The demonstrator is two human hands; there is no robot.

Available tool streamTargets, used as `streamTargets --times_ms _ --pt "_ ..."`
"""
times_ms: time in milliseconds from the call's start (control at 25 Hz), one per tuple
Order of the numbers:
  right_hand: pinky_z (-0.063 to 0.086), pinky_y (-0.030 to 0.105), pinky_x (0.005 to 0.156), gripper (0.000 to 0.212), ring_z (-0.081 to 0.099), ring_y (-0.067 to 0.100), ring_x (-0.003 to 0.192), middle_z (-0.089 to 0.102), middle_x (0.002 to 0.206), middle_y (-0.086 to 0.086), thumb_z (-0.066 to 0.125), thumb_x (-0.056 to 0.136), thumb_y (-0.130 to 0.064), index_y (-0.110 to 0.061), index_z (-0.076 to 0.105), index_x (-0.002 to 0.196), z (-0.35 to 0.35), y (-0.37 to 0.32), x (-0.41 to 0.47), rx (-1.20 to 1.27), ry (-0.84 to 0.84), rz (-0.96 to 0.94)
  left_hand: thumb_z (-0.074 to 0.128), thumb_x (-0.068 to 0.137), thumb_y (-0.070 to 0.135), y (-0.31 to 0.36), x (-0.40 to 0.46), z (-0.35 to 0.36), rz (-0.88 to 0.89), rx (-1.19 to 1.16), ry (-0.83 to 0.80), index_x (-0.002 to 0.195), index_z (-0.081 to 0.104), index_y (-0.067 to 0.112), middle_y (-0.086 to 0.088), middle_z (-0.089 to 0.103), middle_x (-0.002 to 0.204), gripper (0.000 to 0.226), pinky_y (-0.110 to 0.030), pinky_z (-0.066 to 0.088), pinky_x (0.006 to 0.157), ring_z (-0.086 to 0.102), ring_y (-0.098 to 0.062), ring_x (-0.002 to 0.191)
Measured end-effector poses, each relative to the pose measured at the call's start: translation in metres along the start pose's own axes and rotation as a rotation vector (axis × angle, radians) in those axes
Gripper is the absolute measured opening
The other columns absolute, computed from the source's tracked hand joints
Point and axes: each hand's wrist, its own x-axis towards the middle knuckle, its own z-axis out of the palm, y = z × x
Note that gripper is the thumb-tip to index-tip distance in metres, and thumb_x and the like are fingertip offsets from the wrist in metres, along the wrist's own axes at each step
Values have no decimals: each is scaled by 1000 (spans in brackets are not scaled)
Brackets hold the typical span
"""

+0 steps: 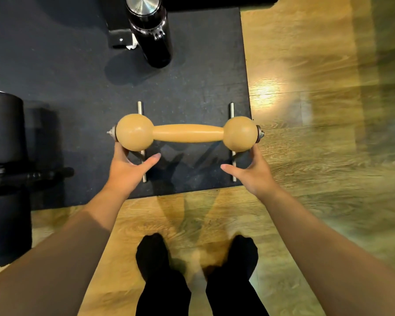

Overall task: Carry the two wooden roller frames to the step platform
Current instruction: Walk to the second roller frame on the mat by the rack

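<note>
While both hands reach in, roller frame (187, 133) stands on dark mat (78, 87). Left hand (126, 169) cups left ball, right hand (253, 172) right ball; fingers hidden, grip probably partial. Rigid, smooth wood, slippery; take metal rails instead.

Both bare arms reach forward and down. The left grip (128, 166) and right grip (252, 171) are spread, thumbs pointing inward, fingertips hidden.

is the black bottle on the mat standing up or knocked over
Standing upright. The black bottle shows its round steel lid facing the camera, base planted on the dark mat, casting a shadow.
</note>
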Motion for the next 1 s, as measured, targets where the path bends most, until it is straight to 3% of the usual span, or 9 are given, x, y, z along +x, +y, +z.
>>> streamTargets --times_ms 80,160,280,400,520,600,680,840,1000 --pt "44 9 97 102 47 -17 129 55 146 -23 97 71 -32 -35 40 155 7 12 11 38 4 2 93 72 41 -13 12 11 -65 -19 17 150 38 34 24 52 132 96 -14 37 95 45 -4 130" --pt "44 -1 80 96 47 -28 114 56 135 -29 98 68 -36 -37 44 149 12 20 23 77 5 29 90 75 43 -25 26 17 -124 -28 8 149 42 33 19 55 135 88 -20 36 99 46 -6 129" --pt "45 -2 69 69 55 -26 98 66 115 -28 97 70 -35 -39 57 126 17 26 38 104 34 91 85 81 46 -38 42 22 -168 -54 31 142 57 24 17 65 127 70 -26 40 102 58 -4 118" --pt "45 -1 63 39 64 -20 85 74 87 -30 93 77 -27 -33 65 104 22 32 51 109 52 113 78 89 41 -45 50 26 -171 -118 89 130 66 11 -3 73 123 51 -36 44 109 63 -18 123" --pt "51 4 69 26 71 -2 95 79 94 -16 90 82 -19 -24 72 101 23 29 64 166 60 148 65 101 27 -44 50 36 -168 -221 168 96 75 16 -9 74 121 16 -45 43 114 63 -21 123" --pt "50 7 69 31 64 -2 100 74 104 -14 87 85 -20 -24 70 110 22 26 71 168 81 157 54 104 15 -38 51 42 -168 -259 203 64 71 28 -11 75 112 45 -48 43 113 63 -26 122" --pt "47 14 72 31 60 -1 97 70 102 -15 84 87 -20 -27 66 111 25 26 75 165 128 162 47 104 8 -35 49 41 -175 -264 221 48 69 33 -13 71 101 64 -52 43 112 62 -32 118" --pt "51 36 84 13 63 17 95 72 92 -5 79 90 -18 -25 68 91 27 28 61 175 172 233 50 104 11 -36 37 33 -158 -216 220 58 72 29 -9 72 94 54 -49 47 105 64 -36 115" --pt "40 35 67 25 47 23 73 50 75 9 72 94 -18 -15 55 75 23 11 31 148 174 301 54 107 33 -26 11 21 -162 -200 250 81 68 27 12 69 62 30 -22 47 68 63 -3 71"
